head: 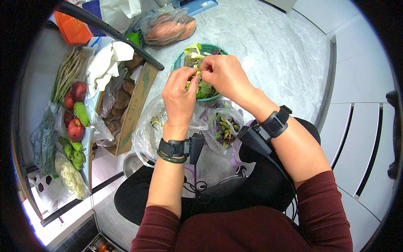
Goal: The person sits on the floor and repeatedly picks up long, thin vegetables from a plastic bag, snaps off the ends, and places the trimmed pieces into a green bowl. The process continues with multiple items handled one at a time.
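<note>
My left hand (181,91) and my right hand (227,77) meet above a green round basin (176,63) on the floor. The fingertips of both pinch a small pale yellow-green plant piece (198,73) between them. Leafy greens (206,90) and pale stems lie in the basin below, partly hidden by the hands. Nearer to me, a clear plastic bag (220,146) holds green, yellow and purple vegetable pieces (226,127). Beside it on the left lies another clear plastic bag (143,135), open, with a little plant matter in it.
At left, a cardboard box (138,107) holds brown root vegetables. Apples (76,129), green vegetables and a bagged cauliflower (71,179) lie on a shelf. Bagged sweet potatoes (170,30) sit beyond a black metal bar (110,31). A metal bowl (129,165) stands near my left knee.
</note>
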A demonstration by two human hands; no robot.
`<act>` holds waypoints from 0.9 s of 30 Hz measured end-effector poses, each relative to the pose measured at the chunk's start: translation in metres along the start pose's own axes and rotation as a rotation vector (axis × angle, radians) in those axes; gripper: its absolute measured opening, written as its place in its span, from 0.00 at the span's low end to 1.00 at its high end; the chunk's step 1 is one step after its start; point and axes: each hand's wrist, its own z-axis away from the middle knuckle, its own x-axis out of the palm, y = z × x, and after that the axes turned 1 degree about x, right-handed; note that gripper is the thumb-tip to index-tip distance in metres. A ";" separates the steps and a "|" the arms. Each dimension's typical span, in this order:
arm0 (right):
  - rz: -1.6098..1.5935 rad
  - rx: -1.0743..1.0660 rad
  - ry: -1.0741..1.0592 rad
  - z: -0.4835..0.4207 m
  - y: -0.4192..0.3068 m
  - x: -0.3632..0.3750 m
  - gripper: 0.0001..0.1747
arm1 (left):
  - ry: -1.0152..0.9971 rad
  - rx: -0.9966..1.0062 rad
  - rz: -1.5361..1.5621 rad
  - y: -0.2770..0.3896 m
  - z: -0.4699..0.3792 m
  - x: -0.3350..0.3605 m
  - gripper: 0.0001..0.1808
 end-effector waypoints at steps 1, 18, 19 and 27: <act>-0.058 0.026 -0.012 -0.001 0.001 -0.001 0.05 | 0.004 -0.005 0.008 0.001 0.000 0.000 0.10; -0.923 0.628 -0.267 -0.010 0.001 -0.012 0.05 | 0.102 -0.248 0.352 -0.004 0.003 -0.003 0.08; -0.918 0.643 -0.244 -0.011 0.002 -0.015 0.05 | 0.127 -0.297 0.417 -0.007 0.004 -0.004 0.07; -0.814 0.613 -0.093 -0.016 0.016 -0.020 0.05 | 0.238 -0.583 0.912 -0.043 0.011 -0.030 0.13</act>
